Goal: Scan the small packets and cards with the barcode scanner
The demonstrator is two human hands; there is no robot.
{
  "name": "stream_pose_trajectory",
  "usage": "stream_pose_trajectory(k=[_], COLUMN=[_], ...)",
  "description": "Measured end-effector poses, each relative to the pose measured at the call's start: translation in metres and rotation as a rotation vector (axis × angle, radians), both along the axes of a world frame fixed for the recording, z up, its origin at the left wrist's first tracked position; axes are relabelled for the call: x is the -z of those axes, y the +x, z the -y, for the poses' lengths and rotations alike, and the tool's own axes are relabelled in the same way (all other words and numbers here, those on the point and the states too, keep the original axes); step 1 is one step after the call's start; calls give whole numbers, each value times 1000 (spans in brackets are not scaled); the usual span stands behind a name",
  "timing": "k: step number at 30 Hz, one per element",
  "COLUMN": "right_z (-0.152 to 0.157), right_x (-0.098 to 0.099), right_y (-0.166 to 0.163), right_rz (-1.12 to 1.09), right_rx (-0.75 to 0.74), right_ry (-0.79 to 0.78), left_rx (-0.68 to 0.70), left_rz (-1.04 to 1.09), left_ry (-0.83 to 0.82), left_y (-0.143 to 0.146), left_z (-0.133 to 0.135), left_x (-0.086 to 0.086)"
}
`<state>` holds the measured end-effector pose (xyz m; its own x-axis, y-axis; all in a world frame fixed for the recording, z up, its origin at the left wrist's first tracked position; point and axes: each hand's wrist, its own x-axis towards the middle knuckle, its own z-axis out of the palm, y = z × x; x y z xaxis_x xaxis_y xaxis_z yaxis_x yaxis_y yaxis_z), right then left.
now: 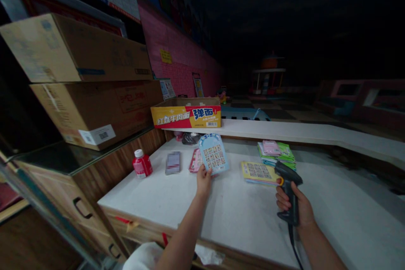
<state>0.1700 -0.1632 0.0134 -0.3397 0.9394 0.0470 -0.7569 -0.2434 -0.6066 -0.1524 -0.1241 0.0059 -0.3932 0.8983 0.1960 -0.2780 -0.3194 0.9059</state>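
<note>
1. One white desktop (234, 211), its middle the clock's centre.
2. Two stacked cardboard boxes (91, 93) at ten o'clock.
3. Red-and-yellow carton (186, 117) at eleven.
4. Black scanner (293, 204) at three, the right hand (304, 209) wrapped around its handle.
5. Yellow card stack (257, 172) lying at two, just beside the scanner's head.
6. Blue card (214, 152) just before twelve, pinched at its lower left edge by the left hand (204, 180), well apart from the right.
7. Red bottle (142, 165) upright between nine and ten.
</note>
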Motion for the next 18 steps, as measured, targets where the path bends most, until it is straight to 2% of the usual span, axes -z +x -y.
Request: stream_pose_trajectory(k=[6, 10, 14, 18], right_z=[0, 7, 28, 50], right_x=[0, -15, -34, -40], right_y=[-6, -34, -68, -93], right_rz=[117, 374, 719, 868], right_rx=[-25, 9, 72, 104], right_ry=[-13, 14, 54, 92], left_rx=[4, 12, 14, -12], left_rz=[10, 18, 8, -7], left_ry=[16, 10, 20, 33], left_y=[0, -3, -2, 0], left_z=[-5, -6, -6, -5], left_x=[12, 16, 19, 21])
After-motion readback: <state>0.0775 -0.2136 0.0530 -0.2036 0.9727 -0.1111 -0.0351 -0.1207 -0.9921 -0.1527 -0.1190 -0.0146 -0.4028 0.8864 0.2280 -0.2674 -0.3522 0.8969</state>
